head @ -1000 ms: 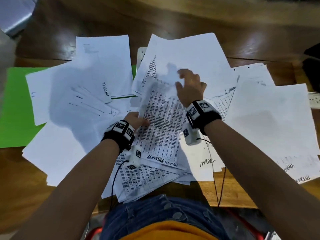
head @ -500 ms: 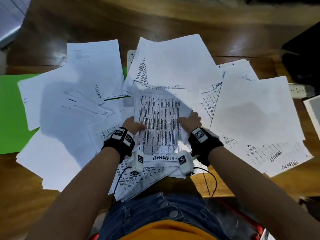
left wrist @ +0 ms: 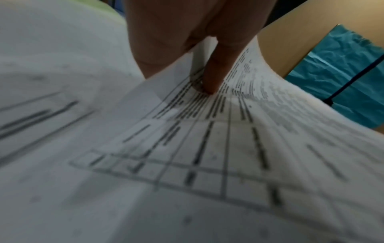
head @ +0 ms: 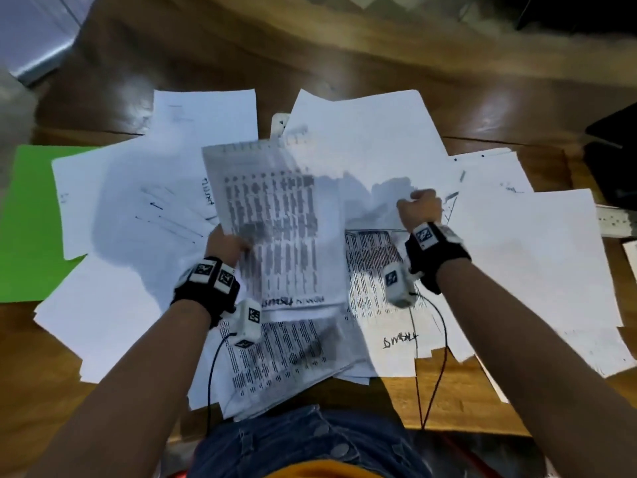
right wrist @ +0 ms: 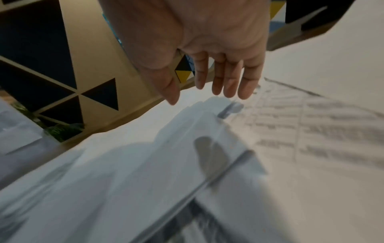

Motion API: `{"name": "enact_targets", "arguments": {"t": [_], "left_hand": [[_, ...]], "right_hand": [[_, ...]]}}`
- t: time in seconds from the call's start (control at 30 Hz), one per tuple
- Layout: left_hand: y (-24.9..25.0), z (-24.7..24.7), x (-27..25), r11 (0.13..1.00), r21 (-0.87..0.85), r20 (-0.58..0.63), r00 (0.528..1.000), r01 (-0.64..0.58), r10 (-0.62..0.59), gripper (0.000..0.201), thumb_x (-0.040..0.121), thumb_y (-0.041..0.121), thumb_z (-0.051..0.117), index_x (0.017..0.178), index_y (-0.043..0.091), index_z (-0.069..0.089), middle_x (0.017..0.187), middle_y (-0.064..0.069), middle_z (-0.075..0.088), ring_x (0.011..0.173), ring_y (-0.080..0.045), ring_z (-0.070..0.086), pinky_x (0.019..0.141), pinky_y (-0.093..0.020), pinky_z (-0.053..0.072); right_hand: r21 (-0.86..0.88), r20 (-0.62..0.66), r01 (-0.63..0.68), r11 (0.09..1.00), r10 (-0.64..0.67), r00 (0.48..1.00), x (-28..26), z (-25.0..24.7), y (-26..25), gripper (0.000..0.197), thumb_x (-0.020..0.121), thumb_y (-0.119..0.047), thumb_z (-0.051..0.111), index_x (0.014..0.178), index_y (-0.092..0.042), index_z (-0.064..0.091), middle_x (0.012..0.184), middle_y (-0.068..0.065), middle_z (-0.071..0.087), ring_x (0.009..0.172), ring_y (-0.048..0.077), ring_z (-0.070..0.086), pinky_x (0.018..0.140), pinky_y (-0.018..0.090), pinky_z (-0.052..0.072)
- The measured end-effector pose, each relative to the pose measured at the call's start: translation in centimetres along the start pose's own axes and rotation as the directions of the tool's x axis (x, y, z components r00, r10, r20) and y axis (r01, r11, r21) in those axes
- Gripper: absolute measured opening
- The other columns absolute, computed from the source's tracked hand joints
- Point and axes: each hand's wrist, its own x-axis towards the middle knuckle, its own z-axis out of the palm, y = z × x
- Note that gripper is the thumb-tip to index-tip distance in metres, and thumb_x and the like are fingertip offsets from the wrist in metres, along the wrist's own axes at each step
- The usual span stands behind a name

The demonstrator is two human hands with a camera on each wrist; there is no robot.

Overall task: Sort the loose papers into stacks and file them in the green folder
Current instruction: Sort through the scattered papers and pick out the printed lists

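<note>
Loose white papers (head: 537,257) lie fanned across the wooden table, some printed with tables, some blank. The green folder (head: 24,222) lies flat at the far left, partly under the papers. My left hand (head: 234,243) pinches the left edge of a printed table sheet (head: 279,222) and holds it raised and tilted above the pile. In the left wrist view the thumb (left wrist: 212,80) presses on top of that sheet (left wrist: 207,148). My right hand (head: 418,208) hovers just over blank sheets to the right, its fingers (right wrist: 228,82) straight and holding nothing.
A white power strip (head: 617,222) lies at the table's right edge, with a dark object (head: 613,160) behind it. A grey object (head: 34,36) sits at the far left corner. Papers overhang the near table edge (head: 448,405) above my lap.
My right hand has let go of the printed sheet's right edge and moved up and to the right. My left hand has lifted the sheet and carried it leftward.
</note>
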Motion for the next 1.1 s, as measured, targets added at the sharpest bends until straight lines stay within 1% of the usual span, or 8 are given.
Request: {"name": "enact_targets", "arguments": {"t": [0.13,0.27,0.33,0.43,0.63,0.8,0.93,1.1], "left_hand": [[1.9,-1.5,3.8,0.997,0.072,-0.090,0.996,-0.010,0.017,0.029,0.081,-0.017,0.051,0.105,-0.002,0.053,0.096,-0.013,0.052,0.081,-0.023,0.053,0.040,-0.013,0.043],[4.2,-1.2,6.7,0.979,0.199,-0.099,0.994,-0.036,0.056,0.039,0.086,-0.013,0.048,0.125,-0.010,0.051,0.110,-0.023,0.059,0.090,-0.023,0.053,0.065,-0.022,0.042],[4.7,-0.7,6.9,0.976,0.213,-0.087,0.995,-0.039,0.059,0.041,0.088,-0.012,0.045,0.129,-0.005,0.050,0.112,-0.026,0.060,0.082,-0.022,0.050,0.062,-0.026,0.041],[4.6,0.1,7.2,0.970,0.240,-0.062,0.997,-0.039,0.056,0.042,0.089,-0.011,0.044,0.129,-0.001,0.050,0.088,-0.015,0.055,0.065,-0.024,0.049,0.054,-0.026,0.041],[5.4,2.0,7.3,0.936,0.312,0.051,0.987,-0.161,0.153,0.048,0.086,-0.008,0.041,0.130,0.009,0.050,0.110,-0.024,0.062,0.074,-0.024,0.051,0.064,-0.025,0.044],[6.7,3.6,7.0,0.905,0.369,0.081,0.977,-0.211,0.195,0.038,0.085,-0.006,0.045,0.121,0.005,0.055,0.103,-0.022,0.062,0.080,-0.024,0.049,0.072,-0.028,0.041],[6.8,3.8,6.5,0.925,0.354,0.087,0.990,-0.135,0.111,0.010,0.085,-0.006,0.049,0.087,0.003,0.054,0.067,-0.008,0.050,0.078,-0.024,0.049,0.069,-0.029,0.042],[5.3,3.3,4.0,0.966,0.259,0.165,0.985,-0.001,-0.043,0.032,0.082,-0.007,0.059,0.112,0.002,0.059,0.096,-0.012,0.053,0.090,-0.022,0.052,0.077,-0.027,0.045]], "right_hand": [[-0.221,0.002,-0.056,0.974,0.058,0.998,3.9,-1.1,-2.2,0.066,0.081,-0.033,0.064,0.134,-0.004,0.036,0.139,0.020,0.036,0.129,0.038,0.041,0.104,0.044,0.038],[-0.374,0.067,-0.161,0.913,0.200,0.978,5.3,-0.5,-3.0,0.115,0.072,-0.062,0.067,0.150,-0.005,0.005,0.155,0.020,0.012,0.143,0.040,0.017,0.114,0.052,0.022],[-0.393,0.083,-0.191,0.900,0.242,0.967,5.3,-0.1,-2.9,0.124,0.068,-0.066,0.068,0.150,-0.006,-0.002,0.157,0.020,0.007,0.144,0.040,0.012,0.113,0.053,0.021],[-0.315,0.134,-0.179,0.932,0.231,0.964,5.2,0.6,-3.1,0.116,0.072,-0.051,0.073,0.150,-0.007,0.000,0.154,0.018,0.018,0.141,0.037,0.026,0.111,0.048,0.029],[-0.202,0.153,-0.061,0.977,0.093,0.984,5.5,1.5,-2.5,0.047,0.084,-0.015,0.062,0.127,0.000,0.050,0.126,0.018,0.058,0.115,0.035,0.057,0.090,0.037,0.048],[-0.223,0.214,0.003,0.975,0.046,0.976,4.8,1.4,-1.8,0.013,0.086,-0.008,0.051,0.088,-0.001,0.061,0.097,0.019,0.058,0.093,0.031,0.059,0.071,0.025,0.036],[-0.168,0.143,-0.009,0.986,0.033,0.989,4.7,0.9,-1.3,0.031,0.089,-0.006,0.045,0.112,0.007,0.061,0.121,0.024,0.061,0.112,0.036,0.058,0.078,0.028,0.039],[-0.037,0.070,0.020,0.999,-0.017,0.997,3.8,-0.3,-0.9,0.034,0.090,-0.009,0.048,0.120,0.002,0.061,0.126,0.023,0.059,0.118,0.036,0.056,0.096,0.036,0.044]]}}
